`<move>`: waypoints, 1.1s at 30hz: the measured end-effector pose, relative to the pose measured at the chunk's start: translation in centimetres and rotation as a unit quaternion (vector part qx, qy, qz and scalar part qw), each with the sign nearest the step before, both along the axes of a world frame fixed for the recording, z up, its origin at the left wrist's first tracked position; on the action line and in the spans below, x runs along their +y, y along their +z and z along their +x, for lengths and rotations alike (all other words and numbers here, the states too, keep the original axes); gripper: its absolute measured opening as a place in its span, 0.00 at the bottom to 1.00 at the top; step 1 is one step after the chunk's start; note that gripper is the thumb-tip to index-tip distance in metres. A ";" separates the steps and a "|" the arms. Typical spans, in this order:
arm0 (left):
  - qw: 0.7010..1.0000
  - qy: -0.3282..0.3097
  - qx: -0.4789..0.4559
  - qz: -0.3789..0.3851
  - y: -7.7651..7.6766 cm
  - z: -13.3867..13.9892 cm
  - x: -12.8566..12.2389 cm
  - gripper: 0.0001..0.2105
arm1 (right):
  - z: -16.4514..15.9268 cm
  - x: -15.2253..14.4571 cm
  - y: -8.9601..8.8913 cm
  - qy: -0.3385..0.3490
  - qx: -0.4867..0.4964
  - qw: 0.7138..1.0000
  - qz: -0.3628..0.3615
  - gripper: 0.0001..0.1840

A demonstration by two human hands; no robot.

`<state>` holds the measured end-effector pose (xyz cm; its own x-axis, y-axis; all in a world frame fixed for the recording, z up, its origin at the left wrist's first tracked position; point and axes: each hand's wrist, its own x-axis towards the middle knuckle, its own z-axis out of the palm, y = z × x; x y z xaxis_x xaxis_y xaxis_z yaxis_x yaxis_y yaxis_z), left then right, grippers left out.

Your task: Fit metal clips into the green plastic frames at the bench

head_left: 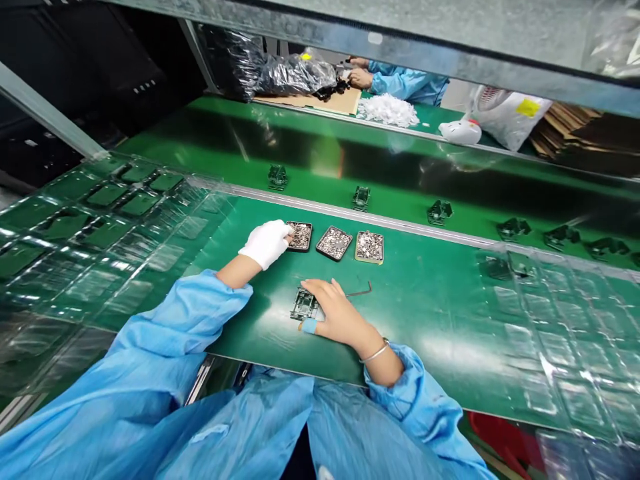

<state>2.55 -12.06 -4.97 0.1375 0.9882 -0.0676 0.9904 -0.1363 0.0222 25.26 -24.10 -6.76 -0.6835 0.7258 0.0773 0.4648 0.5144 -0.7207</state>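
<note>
My left hand (267, 243), in a white glove with bare fingertips, reaches to the edge of a small black tray (301, 237) filled with tiny shiny metal parts. Its fingertips are drawn together over the tray's left side; whatever they pinch is too small to see. A green circuit board assembly (303, 305) rests on the green bench top, and my right hand (336, 312) steadies it, fingers along the far side and a blue-taped thumb near the front. Beside the right hand's fingers lies a hex key (361, 291). Two more parts trays, one in the middle (335, 243) and one at right (370, 247), sit alongside.
Several board assemblies (361, 197) stand spaced along the green conveyor belt (320, 163) behind a metal rail. Clear plastic blister trays lie at left (90, 220) and right (565, 333). Across the belt, a co-worker's hands (361, 75) are near white pieces (387, 110). A metal shelf (400, 50) hangs overhead.
</note>
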 end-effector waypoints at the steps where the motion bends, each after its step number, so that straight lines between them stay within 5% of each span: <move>1: 1.000 -0.005 0.015 -0.008 -0.1 0.4 0.5 0.15 | 0.1 0.0 0.1 -0.008 0.010 1.000 0.003 0.39; 18: 0.990 -0.018 0.128 -0.058 -0.2 2.6 1.6 0.16 | 0.2 -0.1 0.7 -0.014 0.015 0.999 0.045 0.35; 33: 0.993 -0.010 0.106 -0.053 -0.4 2.5 2.1 0.18 | 0.2 -0.1 0.2 -0.014 0.010 0.998 0.053 0.34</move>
